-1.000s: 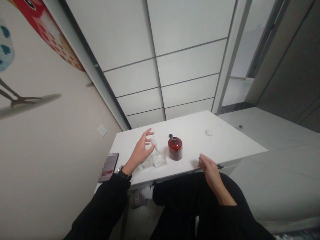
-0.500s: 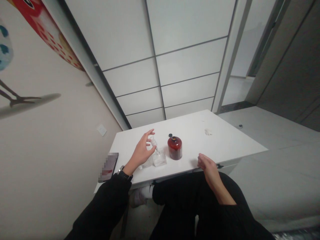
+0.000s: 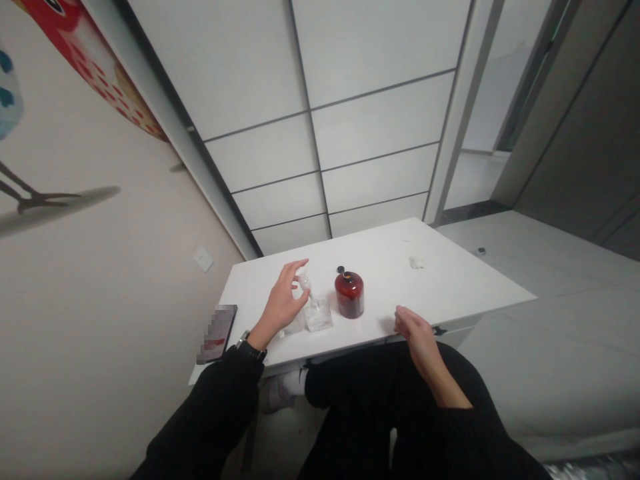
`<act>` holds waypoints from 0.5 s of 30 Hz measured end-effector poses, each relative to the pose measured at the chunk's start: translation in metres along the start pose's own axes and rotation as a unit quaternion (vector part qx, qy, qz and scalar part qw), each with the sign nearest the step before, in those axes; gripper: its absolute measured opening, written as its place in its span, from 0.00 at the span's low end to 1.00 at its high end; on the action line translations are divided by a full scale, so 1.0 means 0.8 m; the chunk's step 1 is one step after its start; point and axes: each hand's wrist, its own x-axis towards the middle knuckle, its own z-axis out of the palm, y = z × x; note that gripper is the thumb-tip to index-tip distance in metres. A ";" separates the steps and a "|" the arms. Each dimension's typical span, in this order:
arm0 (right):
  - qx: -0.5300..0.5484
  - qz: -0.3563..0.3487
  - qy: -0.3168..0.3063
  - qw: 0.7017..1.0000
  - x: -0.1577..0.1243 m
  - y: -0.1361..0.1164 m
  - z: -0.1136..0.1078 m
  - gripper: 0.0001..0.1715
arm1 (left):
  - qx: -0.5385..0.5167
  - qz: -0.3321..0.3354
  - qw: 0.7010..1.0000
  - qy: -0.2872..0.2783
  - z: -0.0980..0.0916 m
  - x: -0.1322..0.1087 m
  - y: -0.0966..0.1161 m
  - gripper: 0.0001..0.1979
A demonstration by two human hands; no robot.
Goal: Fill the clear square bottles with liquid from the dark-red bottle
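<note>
My left hand (image 3: pixel 286 293) pinches a clear, rounded piece with a narrow stem (image 3: pixel 305 283) between thumb and fingers. The stem points down at the top of a clear square glass bottle (image 3: pixel 319 316); whether it sits inside the neck I cannot tell. Just right of that bottle stands a reddish-brown bottle (image 3: pixel 350 297), its mouth uncovered. A small black cap (image 3: pixel 341 269) lies behind it. My right hand (image 3: pixel 413 325) is at the table's front edge, fingers curled together, and anything inside them is hidden.
Another clear item (image 3: pixel 291 328) lies partly behind my left wrist. A phone (image 3: pixel 220 333) rests at the left edge of the white table (image 3: pixel 385 253). Crumpled clear film (image 3: pixel 416 263) lies toward the right. The wall stands close on the left, with white panels behind the table.
My left hand has shifted very slightly left with the clear piece. The bottles and my right hand look the same.
</note>
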 end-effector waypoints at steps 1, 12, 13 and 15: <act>-0.002 0.000 -0.001 1.000 0.000 0.000 0.000 0.40 | -0.005 -0.002 1.000 0.001 -0.001 0.000 0.000 0.34; -0.008 0.013 -0.003 1.000 -0.004 -0.001 -0.002 0.39 | -0.075 -0.056 0.994 0.062 -0.029 0.019 -0.038 0.32; -0.007 0.016 -0.002 1.000 -0.004 -0.001 -0.003 0.39 | -0.077 -0.060 0.993 0.068 -0.032 0.023 -0.047 0.33; -0.004 0.024 0.000 1.000 -0.004 0.001 -0.005 0.39 | -0.078 -0.072 0.992 0.073 -0.039 0.032 -0.066 0.32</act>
